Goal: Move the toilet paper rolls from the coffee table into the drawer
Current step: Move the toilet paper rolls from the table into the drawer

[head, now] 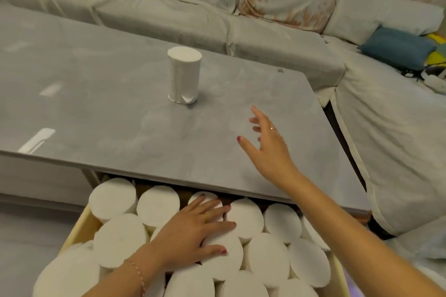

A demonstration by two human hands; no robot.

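Note:
One white toilet paper roll (184, 75) stands upright near the middle of the grey coffee table (96, 108). Below the table's front edge, a pulled-out drawer (79, 229) is packed with several white rolls (265, 258) standing on end. My left hand (193, 229) lies flat with straight fingers on top of the rolls in the drawer. My right hand (268, 147) hovers over the table with fingers spread, to the right of the lone roll and apart from it, holding nothing.
A light covered sofa (217, 7) wraps round the table's far and right sides. A blue cushion (398, 48) and some small items lie on the sofa at the right. The table's right corner sits close to the sofa seat.

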